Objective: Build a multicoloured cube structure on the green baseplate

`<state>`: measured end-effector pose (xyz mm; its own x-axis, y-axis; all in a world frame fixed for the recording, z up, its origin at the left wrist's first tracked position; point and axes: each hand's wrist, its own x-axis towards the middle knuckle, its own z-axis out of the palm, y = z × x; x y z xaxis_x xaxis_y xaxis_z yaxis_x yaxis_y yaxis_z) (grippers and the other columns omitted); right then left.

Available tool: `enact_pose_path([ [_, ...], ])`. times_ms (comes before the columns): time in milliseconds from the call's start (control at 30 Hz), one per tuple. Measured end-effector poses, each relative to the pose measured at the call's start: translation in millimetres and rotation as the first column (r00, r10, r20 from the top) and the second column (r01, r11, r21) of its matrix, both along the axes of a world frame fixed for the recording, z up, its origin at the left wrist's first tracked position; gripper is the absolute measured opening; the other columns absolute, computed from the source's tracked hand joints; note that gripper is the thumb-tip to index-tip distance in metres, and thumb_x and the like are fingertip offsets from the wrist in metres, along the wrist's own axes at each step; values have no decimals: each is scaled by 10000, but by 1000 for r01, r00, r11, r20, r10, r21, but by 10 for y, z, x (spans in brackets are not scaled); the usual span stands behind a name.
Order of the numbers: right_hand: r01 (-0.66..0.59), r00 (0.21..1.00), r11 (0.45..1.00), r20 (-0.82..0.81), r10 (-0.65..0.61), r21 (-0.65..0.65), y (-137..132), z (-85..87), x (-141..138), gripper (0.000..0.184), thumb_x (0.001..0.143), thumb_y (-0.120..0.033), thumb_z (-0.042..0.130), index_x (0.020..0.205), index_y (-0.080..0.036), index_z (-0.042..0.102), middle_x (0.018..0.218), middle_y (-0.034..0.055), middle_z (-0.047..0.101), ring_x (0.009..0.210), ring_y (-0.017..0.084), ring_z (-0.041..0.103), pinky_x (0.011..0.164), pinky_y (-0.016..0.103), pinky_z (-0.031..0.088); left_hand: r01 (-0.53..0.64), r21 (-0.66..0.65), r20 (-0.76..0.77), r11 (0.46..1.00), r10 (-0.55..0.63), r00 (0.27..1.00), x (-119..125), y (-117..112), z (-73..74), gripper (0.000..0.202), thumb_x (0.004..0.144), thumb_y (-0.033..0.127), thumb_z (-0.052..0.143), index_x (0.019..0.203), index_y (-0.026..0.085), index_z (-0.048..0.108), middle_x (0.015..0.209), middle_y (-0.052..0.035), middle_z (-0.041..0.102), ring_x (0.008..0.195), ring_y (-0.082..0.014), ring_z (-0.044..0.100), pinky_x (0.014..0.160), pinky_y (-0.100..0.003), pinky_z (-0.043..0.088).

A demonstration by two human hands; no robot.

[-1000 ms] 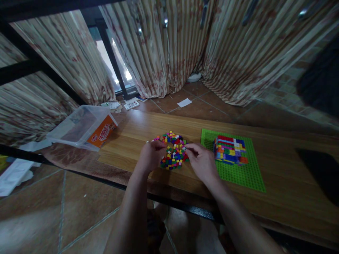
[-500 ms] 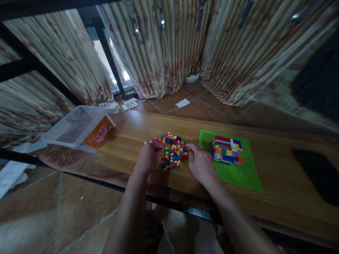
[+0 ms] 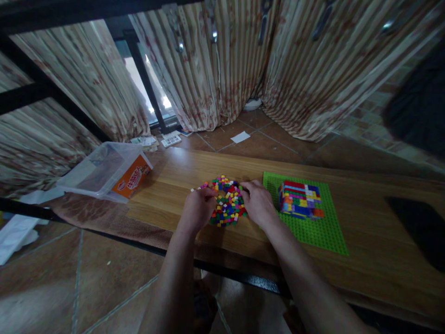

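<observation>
A loose pile of small multicoloured building bricks lies on the wooden table top between my hands. At its left edge is my left hand, thumb and fingers drawn together in a pinch; anything between them is too small to make out. My right hand touches the pile's right edge with curled, closed fingertips, and what they hold is hidden. To the right, a green studded baseplate carries a block built of stacked coloured bricks.
A clear plastic bin with an orange label stands at the table's left end. A dark flat object lies at the right. Beyond the table are striped curtains and a white paper on the tiled floor.
My right hand has moved slightly up and left along the pile's right edge, its fingers now more curled. My left hand stays almost in place.
</observation>
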<state>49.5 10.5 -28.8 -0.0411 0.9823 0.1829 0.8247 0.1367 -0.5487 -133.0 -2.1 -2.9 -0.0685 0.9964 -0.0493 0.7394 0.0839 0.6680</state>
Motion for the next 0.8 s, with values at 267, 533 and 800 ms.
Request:
enact_pose_path([
  [267, -30, 998, 996, 46, 34, -90, 39, 7, -29, 232, 916, -201, 514, 1066, -177, 689, 1051, 101, 651, 946, 223, 639, 877, 329, 455, -16, 25, 120, 1000, 13, 993, -46, 43, -98, 278, 745, 110, 549, 942, 140, 744, 838, -73, 753, 764, -175, 684, 679, -234, 510],
  [533, -27, 998, 998, -58, 24, -54, 5, -38, 13, 119, 864, -188, 598, 942, -193, 688, 969, 60, 665, 874, 194, 628, 825, 314, 452, -9, 13, 53, 1000, 9, 999, -24, 28, -45, 280, 743, 107, 575, 955, 148, 753, 876, -75, 761, 815, -190, 697, 749, -258, 522],
  [800, -38, 975, 999, -218, 31, -27, -42, -79, 33, 127, 836, -169, 570, 852, -224, 683, 815, 0, 698, 725, 154, 623, 742, 287, 455, -5, 28, -45, 1000, 6, 999, -4, 5, -31, 257, 764, 121, 569, 921, 193, 760, 902, -72, 768, 872, -210, 705, 824, -280, 516],
])
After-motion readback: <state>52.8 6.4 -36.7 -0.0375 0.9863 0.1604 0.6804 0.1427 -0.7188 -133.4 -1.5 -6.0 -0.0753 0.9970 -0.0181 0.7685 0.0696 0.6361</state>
